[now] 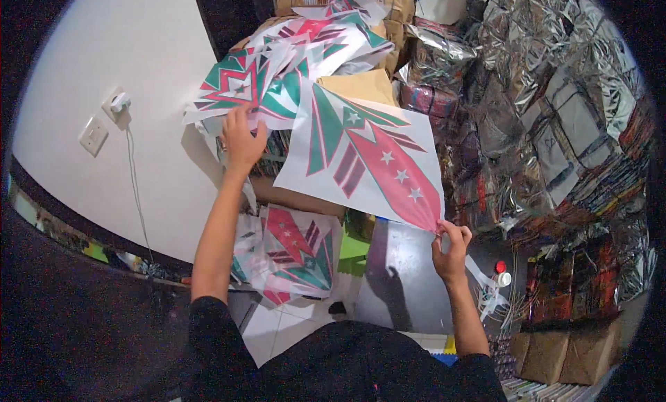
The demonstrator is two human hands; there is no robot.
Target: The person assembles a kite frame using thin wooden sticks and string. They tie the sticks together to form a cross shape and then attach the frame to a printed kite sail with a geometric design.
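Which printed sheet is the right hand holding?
The sheet spread in the middle, its lower-right corner pinched in the right hand; the others are in the heap above or the pile at lower left.

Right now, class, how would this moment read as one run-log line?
left hand: at near edge of sheet pile | right hand: pinching corner of spread-out sheet

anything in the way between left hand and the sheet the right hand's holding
Nothing visible blocks the left hand from the printed sheet; stacked items show through the gap between. The right hand pinches the sheet's lower right corner.
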